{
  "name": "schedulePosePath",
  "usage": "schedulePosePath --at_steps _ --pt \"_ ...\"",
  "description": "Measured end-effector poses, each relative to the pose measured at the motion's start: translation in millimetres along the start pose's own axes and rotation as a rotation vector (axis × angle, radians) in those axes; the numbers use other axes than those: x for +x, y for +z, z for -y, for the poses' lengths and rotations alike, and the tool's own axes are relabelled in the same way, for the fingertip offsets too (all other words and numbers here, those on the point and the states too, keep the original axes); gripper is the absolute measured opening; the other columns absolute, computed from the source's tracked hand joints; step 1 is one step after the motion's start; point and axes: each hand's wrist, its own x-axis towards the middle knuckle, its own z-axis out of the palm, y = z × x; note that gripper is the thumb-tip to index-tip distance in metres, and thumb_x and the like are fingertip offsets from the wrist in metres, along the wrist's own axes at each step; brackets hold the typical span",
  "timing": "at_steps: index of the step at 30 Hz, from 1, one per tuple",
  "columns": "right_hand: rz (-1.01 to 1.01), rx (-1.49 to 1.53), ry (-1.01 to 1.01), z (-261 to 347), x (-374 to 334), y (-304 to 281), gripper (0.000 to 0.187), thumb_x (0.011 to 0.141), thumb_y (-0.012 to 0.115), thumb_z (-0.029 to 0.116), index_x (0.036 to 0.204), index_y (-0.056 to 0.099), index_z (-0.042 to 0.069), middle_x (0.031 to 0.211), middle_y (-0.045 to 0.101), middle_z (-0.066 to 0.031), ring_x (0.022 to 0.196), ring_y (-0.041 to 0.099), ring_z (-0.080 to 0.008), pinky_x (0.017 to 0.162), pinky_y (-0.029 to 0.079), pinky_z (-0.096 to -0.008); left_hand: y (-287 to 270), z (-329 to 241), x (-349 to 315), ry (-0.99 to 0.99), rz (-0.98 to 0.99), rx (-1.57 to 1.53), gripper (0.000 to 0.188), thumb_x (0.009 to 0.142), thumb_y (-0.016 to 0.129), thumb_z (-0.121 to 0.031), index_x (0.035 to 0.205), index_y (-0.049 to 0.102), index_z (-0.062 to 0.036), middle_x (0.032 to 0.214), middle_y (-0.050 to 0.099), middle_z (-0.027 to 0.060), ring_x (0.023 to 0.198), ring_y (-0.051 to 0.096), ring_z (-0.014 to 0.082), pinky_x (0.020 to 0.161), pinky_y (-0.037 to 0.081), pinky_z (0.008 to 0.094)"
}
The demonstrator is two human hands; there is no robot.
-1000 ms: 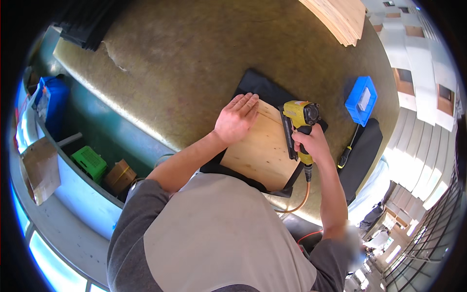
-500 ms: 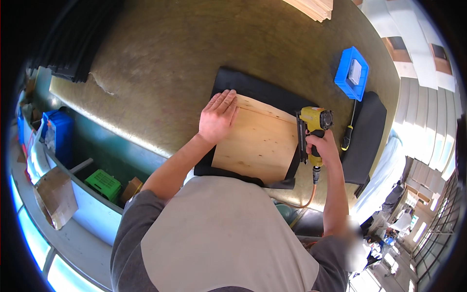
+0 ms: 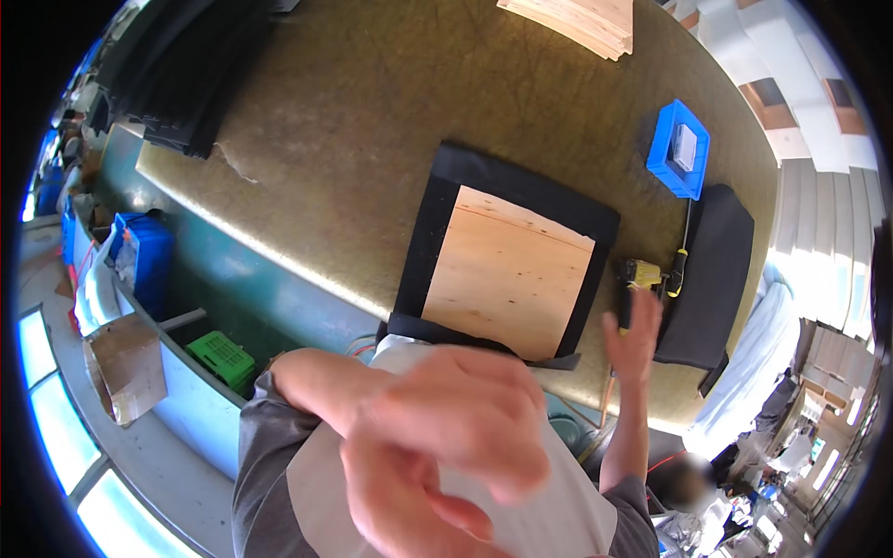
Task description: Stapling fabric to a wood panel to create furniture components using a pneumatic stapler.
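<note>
My left hand is raised close to the camera, large and blurred, its fingers bent. Motion smear hides whether anything is in it. Over the table's right part, my right hand has its fingers stretched out, with nothing in them. Just beyond its fingertips a yellow and black nail gun lies on the table, partly covered by the hand. A pale wooden board rests on a black sheet of material, which frames it on all sides. The sheet's near edge is bunched up by my body.
Right of the nail gun lie a yellow-black screwdriver and folded black material. A blue bin stands behind them. Stacked wooden boards sit at the far edge, black sheets at far left. A green crate is below left.
My right hand has let go of the nail gun, which now lies on the table. My left hand has come off the board and up toward the camera.
</note>
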Motion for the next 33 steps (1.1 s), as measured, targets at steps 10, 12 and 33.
schedulePosePath --at_steps 10,12,33 --pt "0.277 0.202 -0.314 60.7 -103.2 51.4 0.031 0.075 0.075 0.009 0.105 0.068 0.008 0.100 0.063 -0.0112 0.100 0.063 -0.0301 0.083 0.048 -0.0447 37.2 -27.0 -4.1 -0.153 0.071 -0.176 0.015 0.089 0.075 -0.016 0.103 0.068 -0.0171 0.094 0.065 0.0080 0.073 0.065 0.0238 0.070 0.055 0.0423" --pt "0.245 0.204 -0.308 56.1 -107.4 50.4 0.024 0.075 0.073 0.007 0.097 0.066 0.008 0.095 0.061 -0.0097 0.094 0.062 -0.0296 0.080 0.047 -0.0442 27.9 -8.8 -14.9 -0.291 0.085 -0.046 0.012 0.087 0.070 -0.010 0.098 0.070 -0.0051 0.097 0.065 0.0119 0.071 0.063 0.0264 0.057 0.050 0.0402" --pt "0.039 0.249 -0.332 -8.6 -75.4 60.3 0.020 0.070 0.078 0.013 0.076 0.059 0.010 0.075 0.049 -0.0031 0.073 0.057 -0.0229 0.069 0.044 -0.0390 -24.6 208.1 -194.7 -0.390 1.232 1.107 0.058 0.092 0.066 -0.039 0.143 0.058 -0.0140 0.157 0.045 0.0134 0.149 0.037 0.0324 0.123 0.028 0.0482"
